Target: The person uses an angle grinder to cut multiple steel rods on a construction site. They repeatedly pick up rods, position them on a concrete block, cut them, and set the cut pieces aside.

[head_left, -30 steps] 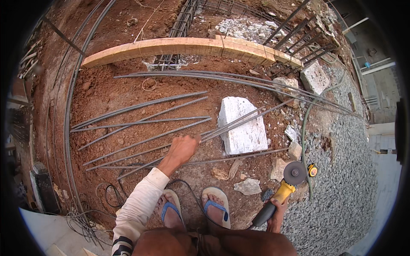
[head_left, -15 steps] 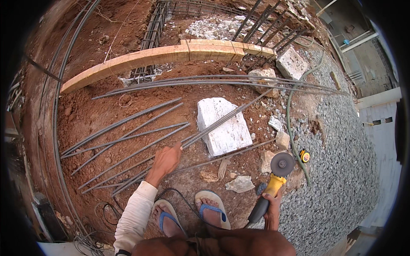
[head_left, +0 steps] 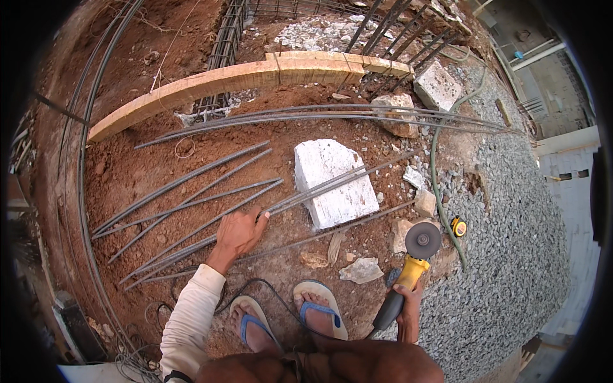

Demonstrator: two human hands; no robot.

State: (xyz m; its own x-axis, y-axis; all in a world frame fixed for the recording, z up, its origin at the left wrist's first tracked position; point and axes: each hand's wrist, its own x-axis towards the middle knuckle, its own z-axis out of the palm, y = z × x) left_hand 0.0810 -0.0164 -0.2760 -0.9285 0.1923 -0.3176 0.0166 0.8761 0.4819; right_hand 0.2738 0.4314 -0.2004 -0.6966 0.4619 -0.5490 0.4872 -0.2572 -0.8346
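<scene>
My left hand (head_left: 237,235) is closed on steel rebars (head_left: 324,187) that slant up to the right across a white stone block (head_left: 333,179). Loose rods (head_left: 184,177) lie on red soil left of the block. My right hand (head_left: 408,299) grips a yellow and black angle grinder (head_left: 409,276), its disc (head_left: 423,240) facing up. A yellow tape measure (head_left: 458,227) lies just right of the disc. My sandalled feet are below the block, with a black cord between them.
A wooden beam (head_left: 217,81) crosses behind, with a rebar cage (head_left: 228,38) and upright bars (head_left: 383,32) beyond. Rocks (head_left: 438,86), long rods (head_left: 306,108) and a green hose (head_left: 437,172) lie around. Gravel (head_left: 498,268) spreads at right, coiled wire (head_left: 124,351) at lower left.
My left hand and its rebars have shifted left; the bars' far ends sit lower and closer than half a second ago. The view has shifted; the grinder stays in my right hand.
</scene>
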